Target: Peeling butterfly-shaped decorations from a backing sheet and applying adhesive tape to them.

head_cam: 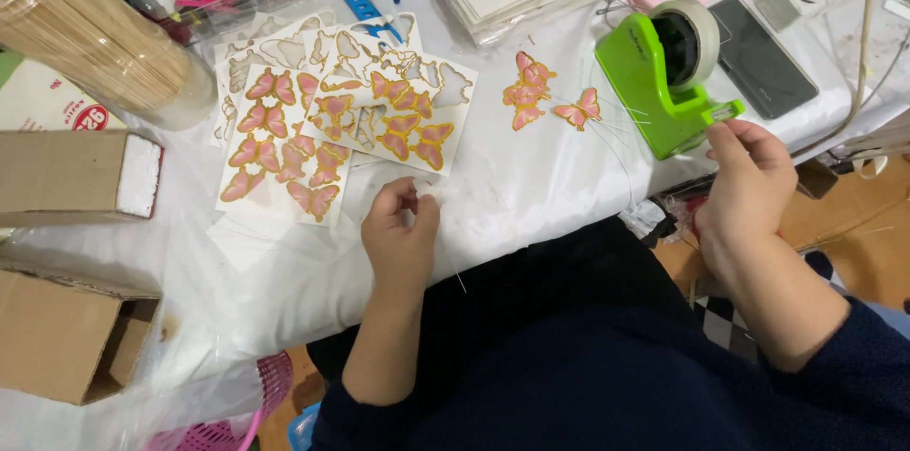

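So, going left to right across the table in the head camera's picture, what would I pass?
Cardboard box → jar of wooden sticks → sheets of pink butterfly cut-outs → left hand → loose pink butterflies → green tape dispenser → right hand at its cutter → dark phone.

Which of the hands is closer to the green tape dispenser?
The right hand: its fingertips are at the cutter end of the tape dispenser. The left hand is well off to the dispenser's left, near the butterfly sheets.
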